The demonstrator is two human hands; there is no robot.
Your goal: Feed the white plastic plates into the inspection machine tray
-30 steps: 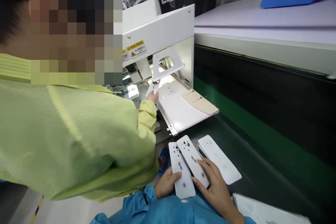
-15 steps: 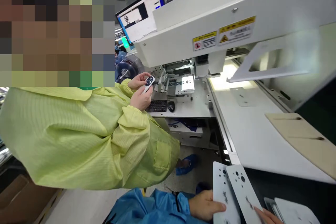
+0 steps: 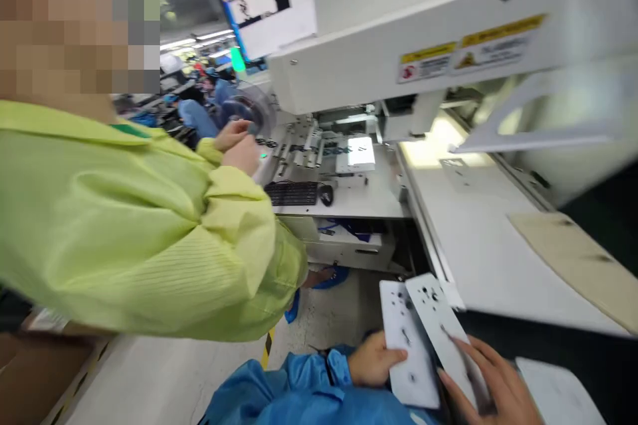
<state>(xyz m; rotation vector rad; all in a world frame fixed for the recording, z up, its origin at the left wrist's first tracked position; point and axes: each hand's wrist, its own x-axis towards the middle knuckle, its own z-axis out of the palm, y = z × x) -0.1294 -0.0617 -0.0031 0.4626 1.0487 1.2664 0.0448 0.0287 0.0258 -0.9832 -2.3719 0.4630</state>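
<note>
At the bottom of the view, my left hand [image 3: 373, 360] grips a white plate [image 3: 407, 372] with dark holes, its thumb lying on the plate's face. My right hand [image 3: 491, 378] holds a second white plate [image 3: 441, 329] by its right side, fingers on both edges. The two plates lie close together, the second one tilted and partly over the first. Both have round holes near the top and a small mark lower down. Another white plate [image 3: 558, 388] lies on the dark surface at the lower right.
A co-worker in a yellow-green coat [image 3: 149, 232] stands at the left, hands raised near a reel. Ahead are a white machine [image 3: 349, 66], a monitor [image 3: 274, 6], a keyboard [image 3: 292, 193] and a mouse [image 3: 325, 195]. A beige sheet [image 3: 573, 259] lies on the white bench [image 3: 478, 246].
Both plates and my hands have moved up and slightly left in view; more of my right hand shows. The co-worker appears further left, and the small white item in their hands is no longer clearly visible.
</note>
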